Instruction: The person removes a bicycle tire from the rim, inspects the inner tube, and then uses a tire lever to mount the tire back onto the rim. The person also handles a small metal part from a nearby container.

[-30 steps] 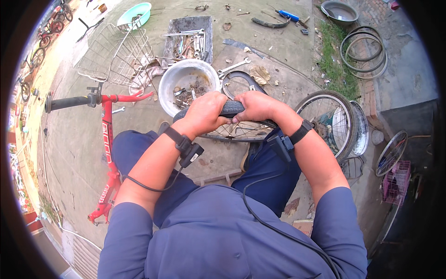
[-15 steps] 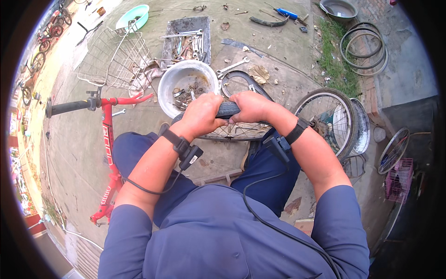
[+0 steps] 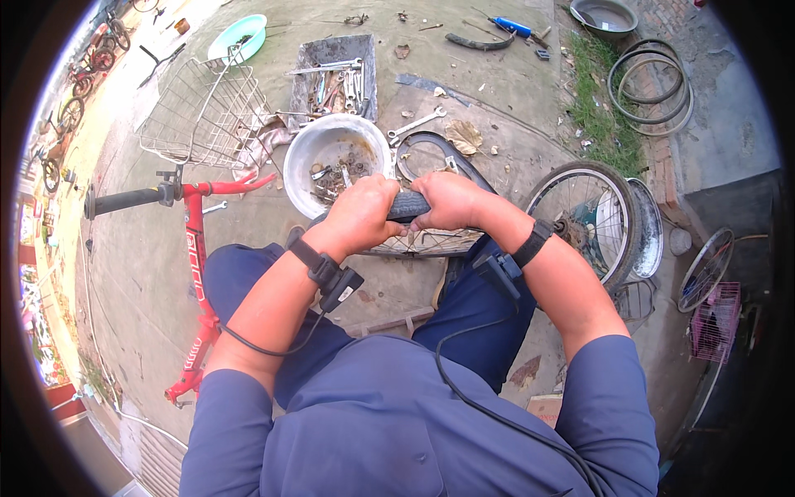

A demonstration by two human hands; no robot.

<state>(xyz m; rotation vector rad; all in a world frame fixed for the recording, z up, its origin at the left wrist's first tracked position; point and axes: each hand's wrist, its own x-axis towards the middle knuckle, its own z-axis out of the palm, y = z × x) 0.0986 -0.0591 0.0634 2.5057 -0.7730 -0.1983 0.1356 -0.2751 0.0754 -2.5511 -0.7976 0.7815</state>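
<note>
Between my knees stands a spoked bicycle wheel with a black tyre. My left hand is closed round the tyre's top, thumb pressed on the near side. Close beside it, my right hand grips the same tyre, its thumb almost meeting the left one. Part of the tyre and rim lies hidden behind my hands and wrists. Just past the wheel are a whitish basin holding small metal parts and a black chain guard.
A red bicycle frame with a wire basket lies at left. Beyond the basin sit a grey tool tray of spanners and a large spanner. Another wheel is at right. Loose tyres rest by the wall.
Both hands have shifted slightly nearer to me, still gripping the tyre. A little more of the tyre shows between them, and the whole view has moved a touch.
</note>
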